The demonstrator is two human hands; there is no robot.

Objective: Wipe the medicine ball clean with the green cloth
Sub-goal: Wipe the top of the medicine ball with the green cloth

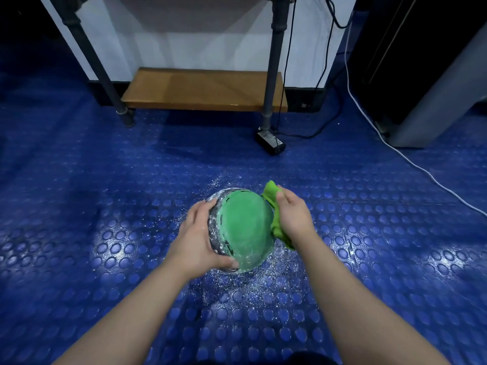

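Observation:
The medicine ball (243, 229) sits low over the blue studded floor, its green panel facing up and its dark sides dusted with white powder. My left hand (199, 238) cups its left side, fingers curled over the upper edge and thumb under the lower edge. My right hand (292, 216) presses the bright green cloth (272, 206) against the ball's right side, fingers wrapped over the bunched cloth. The cloth sticks out above and below that hand.
White powder (253, 284) is scattered on the floor (105, 206) around the ball. A metal-legged rack with a wooden shelf (205, 89) stands ahead. A power strip (271, 140) and cables lie past the ball, a white cable (411, 160) runs right.

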